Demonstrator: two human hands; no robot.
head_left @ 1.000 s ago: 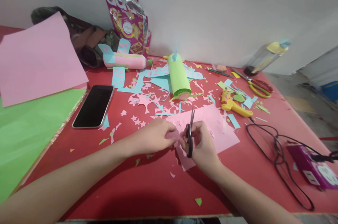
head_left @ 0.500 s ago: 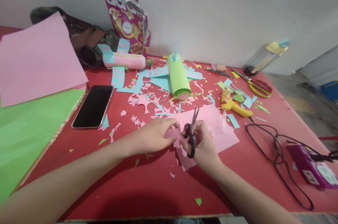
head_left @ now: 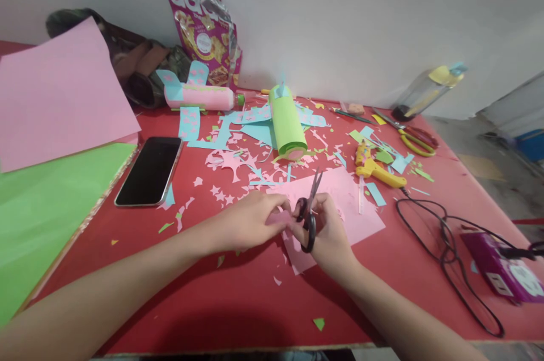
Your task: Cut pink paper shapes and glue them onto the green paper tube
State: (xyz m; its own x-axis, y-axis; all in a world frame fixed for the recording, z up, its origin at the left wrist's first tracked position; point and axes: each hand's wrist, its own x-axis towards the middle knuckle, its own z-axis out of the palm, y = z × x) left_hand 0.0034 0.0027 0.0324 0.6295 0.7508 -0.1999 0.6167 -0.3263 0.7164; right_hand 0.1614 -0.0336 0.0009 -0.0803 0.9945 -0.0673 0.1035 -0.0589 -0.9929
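My right hand (head_left: 329, 239) is closed around dark-handled scissors (head_left: 311, 202), whose slightly parted blades point up and away from me. A small piece of pink paper (head_left: 278, 217) is pinched by my left hand (head_left: 250, 222), and my fingertips meet at its right end. Beneath both hands a larger pink paper sheet (head_left: 361, 222) lies on the red table (head_left: 238, 304). Just beyond stands out a green paper-wrapped tube with blue wings (head_left: 289, 123). Pink paper stars (head_left: 219, 195) and cut scraps lie left of and behind my hands.
A phone (head_left: 149, 171) and pink and green sheets (head_left: 63, 94) are on the left. Behind lie a pink bottle plane (head_left: 204, 97) and a snack bag (head_left: 208, 38). To the right are a yellow glue gun (head_left: 378, 171), its cord, pliers (head_left: 416, 140), a bottle (head_left: 425, 92) and a purple box (head_left: 504, 264).
The scissors' blades have tilted to the right and parted somewhat. My left fingers have closed in towards my right fingertips at the small pink piece.
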